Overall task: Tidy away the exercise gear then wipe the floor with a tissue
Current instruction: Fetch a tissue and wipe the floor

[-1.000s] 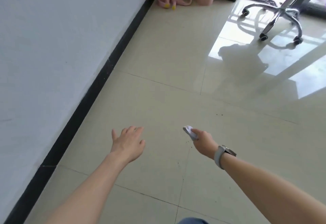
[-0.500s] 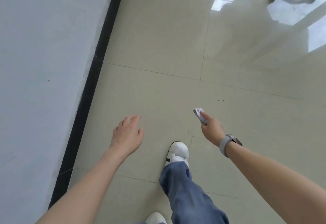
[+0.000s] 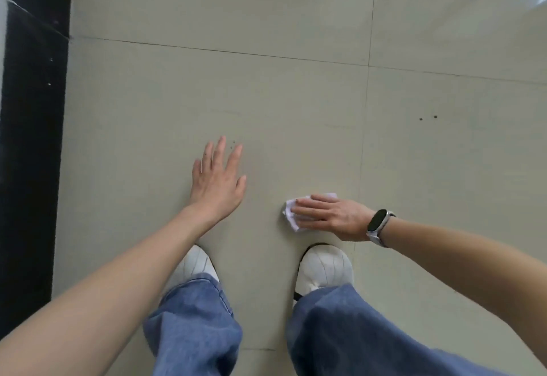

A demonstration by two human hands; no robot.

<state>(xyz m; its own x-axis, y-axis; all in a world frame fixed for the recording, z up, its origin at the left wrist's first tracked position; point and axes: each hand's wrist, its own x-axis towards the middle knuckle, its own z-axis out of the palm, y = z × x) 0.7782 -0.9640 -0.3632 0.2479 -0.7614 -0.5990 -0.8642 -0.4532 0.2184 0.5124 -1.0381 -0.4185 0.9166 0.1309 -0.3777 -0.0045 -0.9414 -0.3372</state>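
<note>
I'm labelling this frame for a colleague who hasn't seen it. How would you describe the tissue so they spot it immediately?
Start at the two white shoes on the beige tiled floor. Just ahead of the right-side shoe, the right hand, with a watch on its wrist, presses flat on the floor. The tissue is the crumpled white scrap poking out beneath its fingers; the left hand holds nothing.

At lower centre, the right hand (image 3: 331,216) presses a crumpled tissue (image 3: 291,216) flat on the tiled floor (image 3: 266,94) with straight fingers (image 3: 305,208), while the left hand (image 3: 217,181) is spread beside it, above two white shoes (image 3: 324,267).
</note>
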